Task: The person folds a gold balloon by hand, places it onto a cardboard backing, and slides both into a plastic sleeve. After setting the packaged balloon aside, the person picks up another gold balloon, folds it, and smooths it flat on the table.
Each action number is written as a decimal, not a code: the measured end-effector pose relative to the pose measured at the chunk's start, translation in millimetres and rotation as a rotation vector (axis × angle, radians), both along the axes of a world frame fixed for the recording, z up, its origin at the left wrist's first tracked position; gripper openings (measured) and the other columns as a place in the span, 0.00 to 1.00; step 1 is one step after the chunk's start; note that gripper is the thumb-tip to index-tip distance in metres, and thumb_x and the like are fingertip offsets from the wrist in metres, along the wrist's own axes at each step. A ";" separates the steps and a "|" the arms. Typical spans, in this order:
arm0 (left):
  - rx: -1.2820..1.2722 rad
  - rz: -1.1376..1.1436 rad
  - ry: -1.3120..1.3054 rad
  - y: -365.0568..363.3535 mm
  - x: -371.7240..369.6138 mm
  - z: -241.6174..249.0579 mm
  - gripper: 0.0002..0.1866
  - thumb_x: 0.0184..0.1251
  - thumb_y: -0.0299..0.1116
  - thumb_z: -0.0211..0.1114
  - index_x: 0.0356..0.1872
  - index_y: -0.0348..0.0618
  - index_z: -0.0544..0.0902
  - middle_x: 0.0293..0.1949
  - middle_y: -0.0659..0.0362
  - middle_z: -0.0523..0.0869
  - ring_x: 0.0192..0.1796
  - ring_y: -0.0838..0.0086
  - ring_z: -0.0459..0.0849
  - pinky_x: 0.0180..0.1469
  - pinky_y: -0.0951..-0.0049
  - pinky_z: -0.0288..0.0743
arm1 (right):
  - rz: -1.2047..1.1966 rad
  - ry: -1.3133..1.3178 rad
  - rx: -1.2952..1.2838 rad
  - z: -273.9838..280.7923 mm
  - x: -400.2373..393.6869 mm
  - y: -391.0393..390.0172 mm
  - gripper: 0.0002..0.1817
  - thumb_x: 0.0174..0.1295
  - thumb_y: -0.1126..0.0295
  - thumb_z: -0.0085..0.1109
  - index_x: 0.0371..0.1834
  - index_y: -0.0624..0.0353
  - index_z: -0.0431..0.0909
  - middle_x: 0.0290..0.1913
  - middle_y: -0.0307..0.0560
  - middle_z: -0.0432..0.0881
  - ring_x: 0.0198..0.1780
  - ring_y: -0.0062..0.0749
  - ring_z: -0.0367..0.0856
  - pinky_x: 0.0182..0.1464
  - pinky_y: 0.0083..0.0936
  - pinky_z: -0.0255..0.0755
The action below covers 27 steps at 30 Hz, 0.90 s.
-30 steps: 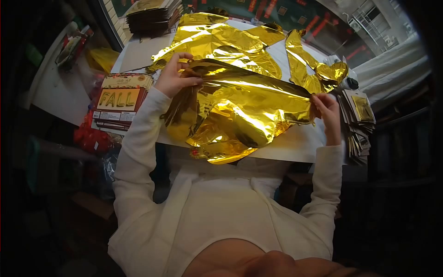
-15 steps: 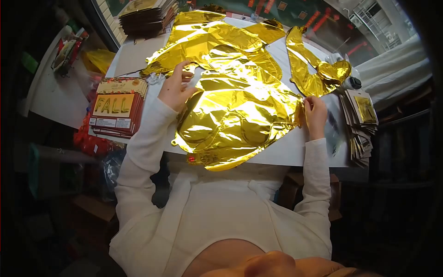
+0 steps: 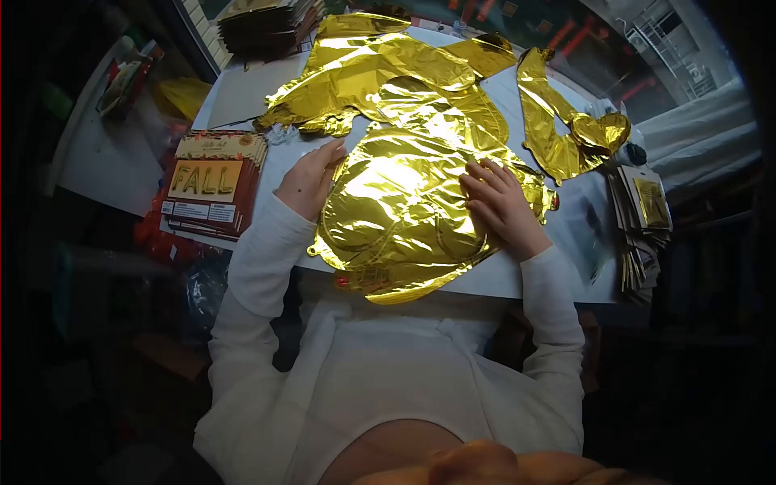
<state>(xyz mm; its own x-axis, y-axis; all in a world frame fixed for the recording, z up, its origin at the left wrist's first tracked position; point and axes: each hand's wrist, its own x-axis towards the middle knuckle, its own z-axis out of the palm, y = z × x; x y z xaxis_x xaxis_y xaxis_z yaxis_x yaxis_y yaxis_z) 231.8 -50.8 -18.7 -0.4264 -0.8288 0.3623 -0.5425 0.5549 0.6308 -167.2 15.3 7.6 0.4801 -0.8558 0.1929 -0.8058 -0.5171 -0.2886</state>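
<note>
A flat gold foil balloon [image 3: 388,210] lies crumpled on the white table in front of me, its near edge over the table's front. My right hand [image 3: 503,206] rests on its right part with the fingers stretched out over the foil. At its left edge is my left hand [image 3: 313,176], fingers extended and slightly bent beside the foil; whether they touch it is hard to tell. Farther back, more gold foil balloons [image 3: 380,61] lie spread, partly under the near one. Another gold foil piece [image 3: 558,133] lies at the back right.
To the left sits a stack of packages [image 3: 212,182] printed "FALL". Several more flat packages [image 3: 643,214] are piled at the table's right edge. A dark stack [image 3: 263,28] stands at the back left. The white table [image 3: 566,259] ends just in front of my body.
My right hand has moved left from the foil's right edge, opening from a pinch to lie on the foil. That right edge has folded or shifted. The view has shifted slightly and darkened.
</note>
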 end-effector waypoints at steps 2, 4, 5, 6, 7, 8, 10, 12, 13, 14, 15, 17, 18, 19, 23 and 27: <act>0.030 0.007 0.041 2.4 -1.7 2.2 0.27 0.72 0.15 0.57 0.72 0.37 0.72 0.61 0.47 0.87 0.65 0.56 0.86 0.65 0.61 0.79 | 0.007 -0.022 -0.014 -7.8 -4.2 -2.6 0.26 0.72 0.62 0.62 0.73 0.49 0.78 0.78 0.46 0.72 0.81 0.53 0.62 0.80 0.51 0.54; 0.022 0.010 0.046 2.5 -0.5 0.1 0.27 0.72 0.15 0.57 0.72 0.36 0.72 0.61 0.47 0.87 0.65 0.56 0.86 0.65 0.62 0.79 | 0.018 -0.031 -0.054 -9.9 -5.4 -3.0 0.26 0.72 0.63 0.62 0.73 0.51 0.77 0.78 0.47 0.72 0.80 0.53 0.64 0.79 0.49 0.57; 0.012 0.010 0.053 1.9 -0.8 -1.4 0.26 0.72 0.14 0.57 0.71 0.36 0.72 0.61 0.47 0.88 0.65 0.56 0.86 0.65 0.62 0.80 | 0.016 -0.031 -0.052 -10.0 -5.2 -2.2 0.26 0.72 0.63 0.62 0.73 0.51 0.77 0.78 0.47 0.72 0.80 0.53 0.64 0.79 0.49 0.57; 0.014 0.008 0.053 1.3 -1.5 -3.3 0.26 0.72 0.14 0.57 0.71 0.36 0.72 0.61 0.47 0.88 0.65 0.56 0.86 0.65 0.62 0.80 | 0.008 -0.032 -0.049 -9.3 -3.9 -1.3 0.26 0.73 0.62 0.62 0.73 0.51 0.77 0.78 0.47 0.72 0.80 0.53 0.64 0.79 0.50 0.57; -0.006 0.018 0.081 0.9 -2.0 -5.3 0.24 0.73 0.16 0.58 0.70 0.36 0.74 0.59 0.48 0.88 0.63 0.58 0.87 0.64 0.63 0.80 | 0.001 -0.032 -0.045 -8.4 -3.0 -0.7 0.26 0.73 0.62 0.62 0.73 0.51 0.77 0.78 0.47 0.72 0.80 0.53 0.64 0.79 0.50 0.57; -0.026 0.029 0.108 0.6 -2.1 -6.3 0.22 0.74 0.18 0.59 0.68 0.35 0.76 0.58 0.49 0.89 0.61 0.59 0.88 0.63 0.64 0.81 | 0.000 -0.033 -0.044 -7.3 -2.5 -0.6 0.26 0.73 0.62 0.62 0.73 0.51 0.77 0.78 0.47 0.72 0.80 0.53 0.64 0.79 0.50 0.57; -0.025 0.026 0.101 0.2 -1.1 -7.0 0.22 0.74 0.18 0.59 0.68 0.35 0.76 0.58 0.49 0.89 0.62 0.59 0.88 0.63 0.64 0.81 | -0.003 -0.036 -0.037 -6.2 -1.5 -0.3 0.26 0.73 0.62 0.61 0.73 0.51 0.77 0.78 0.48 0.72 0.81 0.52 0.64 0.79 0.52 0.56; -0.027 0.025 0.094 -0.4 -0.5 -7.6 0.22 0.74 0.18 0.59 0.68 0.34 0.76 0.58 0.49 0.89 0.62 0.59 0.87 0.63 0.64 0.81 | -0.004 -0.038 -0.037 -8.4 -2.7 -0.8 0.26 0.73 0.62 0.61 0.73 0.51 0.77 0.79 0.48 0.72 0.81 0.53 0.64 0.79 0.52 0.56; -0.022 0.025 0.101 -0.4 -0.5 -8.5 0.22 0.73 0.18 0.59 0.68 0.34 0.76 0.58 0.49 0.89 0.62 0.59 0.87 0.64 0.64 0.81 | -0.007 -0.040 -0.038 -9.6 -3.6 -0.9 0.26 0.73 0.61 0.61 0.73 0.51 0.77 0.79 0.48 0.71 0.81 0.53 0.64 0.79 0.53 0.55; -0.017 0.024 0.108 -0.4 -0.4 -9.0 0.22 0.73 0.17 0.59 0.68 0.34 0.76 0.58 0.49 0.89 0.62 0.59 0.87 0.64 0.64 0.81 | -0.006 -0.040 -0.038 -10.7 -4.5 -1.1 0.26 0.73 0.61 0.61 0.73 0.51 0.77 0.79 0.48 0.71 0.81 0.53 0.64 0.79 0.53 0.55; -0.017 0.024 0.108 -0.5 -0.2 -8.8 0.22 0.73 0.17 0.59 0.68 0.34 0.76 0.58 0.49 0.89 0.62 0.59 0.87 0.64 0.64 0.81 | -0.006 -0.042 -0.042 -11.7 -5.4 -1.2 0.26 0.73 0.61 0.61 0.74 0.51 0.77 0.79 0.48 0.72 0.81 0.53 0.64 0.79 0.53 0.55; -0.023 0.013 0.104 -0.4 0.1 -8.7 0.23 0.73 0.17 0.58 0.68 0.34 0.75 0.59 0.48 0.88 0.62 0.58 0.87 0.64 0.64 0.81 | -0.007 -0.044 -0.045 -12.3 -5.9 -0.6 0.26 0.73 0.62 0.61 0.74 0.51 0.77 0.79 0.48 0.72 0.81 0.53 0.64 0.80 0.53 0.55; -0.022 0.012 0.104 -0.1 0.0 -9.0 0.23 0.73 0.17 0.58 0.68 0.34 0.75 0.59 0.48 0.88 0.62 0.58 0.87 0.64 0.64 0.81 | -0.014 -0.041 -0.037 -11.7 -5.8 0.1 0.26 0.73 0.62 0.61 0.74 0.51 0.76 0.79 0.48 0.71 0.81 0.53 0.64 0.80 0.53 0.54; -0.009 0.004 0.127 0.1 0.2 -9.4 0.24 0.72 0.17 0.59 0.69 0.34 0.75 0.60 0.48 0.88 0.63 0.56 0.87 0.64 0.64 0.81 | -0.020 -0.038 -0.028 -10.7 -5.4 0.9 0.27 0.73 0.62 0.61 0.74 0.50 0.76 0.79 0.49 0.70 0.81 0.54 0.64 0.80 0.53 0.54; -0.015 0.036 0.037 12.5 5.8 14.2 0.27 0.69 0.20 0.65 0.70 0.38 0.74 0.64 0.46 0.84 0.67 0.51 0.83 0.69 0.61 0.77 | -0.049 -0.038 -0.090 11.2 2.7 14.4 0.30 0.71 0.56 0.63 0.75 0.49 0.75 0.80 0.49 0.69 0.81 0.54 0.63 0.82 0.54 0.51; -0.065 -0.245 -0.032 53.8 18.3 57.2 0.31 0.66 0.28 0.72 0.71 0.43 0.75 0.70 0.46 0.80 0.73 0.50 0.77 0.76 0.48 0.69 | 0.095 0.002 -0.036 34.0 33.4 60.0 0.44 0.60 0.38 0.69 0.77 0.46 0.72 0.80 0.48 0.68 0.81 0.53 0.62 0.83 0.59 0.46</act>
